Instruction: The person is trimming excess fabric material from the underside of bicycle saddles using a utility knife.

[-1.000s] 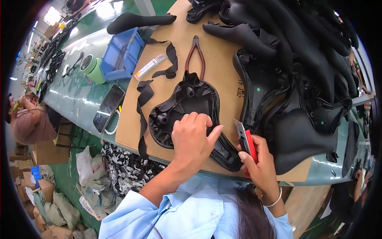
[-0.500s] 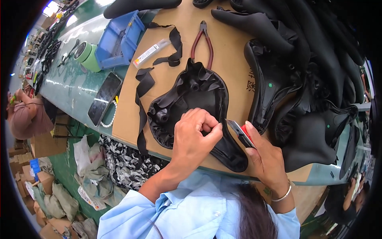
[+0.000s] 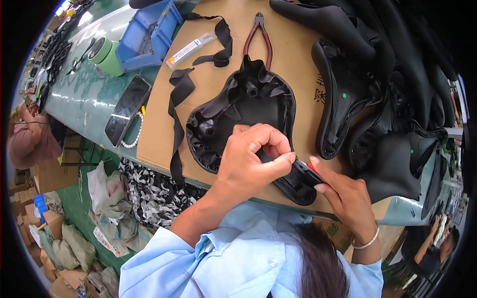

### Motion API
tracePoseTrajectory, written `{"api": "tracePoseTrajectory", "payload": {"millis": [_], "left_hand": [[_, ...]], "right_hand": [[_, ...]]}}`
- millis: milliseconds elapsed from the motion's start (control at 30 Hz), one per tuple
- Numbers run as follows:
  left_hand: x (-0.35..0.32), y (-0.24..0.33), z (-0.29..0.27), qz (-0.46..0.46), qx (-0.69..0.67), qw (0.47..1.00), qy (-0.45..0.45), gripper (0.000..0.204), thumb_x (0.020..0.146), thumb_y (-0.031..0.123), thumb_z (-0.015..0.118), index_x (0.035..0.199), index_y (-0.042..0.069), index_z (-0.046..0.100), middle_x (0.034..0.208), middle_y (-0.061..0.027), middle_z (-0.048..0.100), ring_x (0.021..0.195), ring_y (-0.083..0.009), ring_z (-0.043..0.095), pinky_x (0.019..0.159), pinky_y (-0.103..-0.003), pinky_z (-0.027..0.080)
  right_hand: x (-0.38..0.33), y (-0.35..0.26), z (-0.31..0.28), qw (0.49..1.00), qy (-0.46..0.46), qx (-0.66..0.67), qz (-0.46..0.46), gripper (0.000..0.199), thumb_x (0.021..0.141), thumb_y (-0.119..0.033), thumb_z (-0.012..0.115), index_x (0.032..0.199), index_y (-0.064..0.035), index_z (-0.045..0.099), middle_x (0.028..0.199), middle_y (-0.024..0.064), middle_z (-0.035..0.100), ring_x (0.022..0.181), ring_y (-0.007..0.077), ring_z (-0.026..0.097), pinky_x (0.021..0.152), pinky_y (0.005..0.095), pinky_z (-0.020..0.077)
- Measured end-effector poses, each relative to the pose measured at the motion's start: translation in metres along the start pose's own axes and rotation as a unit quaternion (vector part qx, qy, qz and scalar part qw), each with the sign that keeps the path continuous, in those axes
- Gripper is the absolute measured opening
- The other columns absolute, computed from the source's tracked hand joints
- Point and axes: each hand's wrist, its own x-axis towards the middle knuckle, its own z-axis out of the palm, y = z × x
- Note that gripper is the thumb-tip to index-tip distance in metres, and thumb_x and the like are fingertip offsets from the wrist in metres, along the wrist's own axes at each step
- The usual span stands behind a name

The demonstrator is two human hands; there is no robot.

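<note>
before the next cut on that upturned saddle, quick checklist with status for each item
1. Left hand pinching the cover edge of the saddle: ok.
2. Right hand gripping the red-handled tool: ok.
3. Tool tip visible: cannot tell, hidden behind the left fingers.
4. Saddle lying on the cardboard sheet: ok.
5. Pliers apart from both hands: ok.
6. Loose black strap touching the saddle rim: cannot tell.

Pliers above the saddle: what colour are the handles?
Dark red handles on the pliers, clearest in the head view.
</note>
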Motion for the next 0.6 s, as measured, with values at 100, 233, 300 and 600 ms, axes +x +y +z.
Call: {"api": "tracePoseTrajectory", "payload": {"millis": [100,233,300,600], "left_hand": [[0.001,-0.008,-0.008,-0.034,-0.124,0.99,-0.057,0.012,0.074,0.01,0.071,0.07,0.005,0.06,0.067,0.002,0.058,0.066,-0.007,0.051,0.065,-0.024,0.039],[-0.002,-0.008,-0.009,-0.088,-0.377,0.921,-0.028,0.009,0.079,0.007,0.068,0.081,0.004,0.06,0.077,0.0025,0.058,0.07,-0.0046,0.051,0.067,-0.02,0.038],[0.005,-0.023,-0.01,-0.009,-0.481,0.876,-0.044,0.009,0.084,0.011,0.062,0.088,0.003,0.058,0.085,0.0007,0.056,0.081,-0.0076,0.051,0.076,-0.022,0.038],[-0.01,0.002,-0.051,0.187,-0.171,0.895,-0.367,0.017,0.082,0.022,0.07,0.075,0.009,0.062,0.079,-0.0029,0.059,0.073,-0.0202,0.054,0.063,-0.033,0.043]], "right_hand": [[-0.013,-0.015,-0.014,0.998,-0.048,-0.01,0.035,0.052,0.085,-0.011,0.065,0.135,-0.0154,0.052,0.068,0.0119,0.059,0.054,0.0278,0.054,0.051,0.0368,0.0435],[-0.048,-0.035,-0.003,0.99,-0.063,-0.046,0.117,0.056,0.086,-0.008,0.064,0.139,-0.0136,0.046,0.072,0.0148,0.061,0.057,0.032,0.057,0.052,0.0386,0.0447],[-0.068,-0.043,0.016,0.989,0.044,-0.04,0.136,0.058,0.085,-0.005,0.064,0.139,-0.0118,0.045,0.077,0.0164,0.062,0.06,0.0323,0.059,0.055,0.0401,0.047],[-0.098,-0.01,0.083,0.952,0.28,-0.008,0.12,0.051,0.091,-0.006,0.056,0.14,-0.0037,0.041,0.093,0.0139,0.064,0.062,0.0191,0.058,0.058,0.029,0.0493]]}}
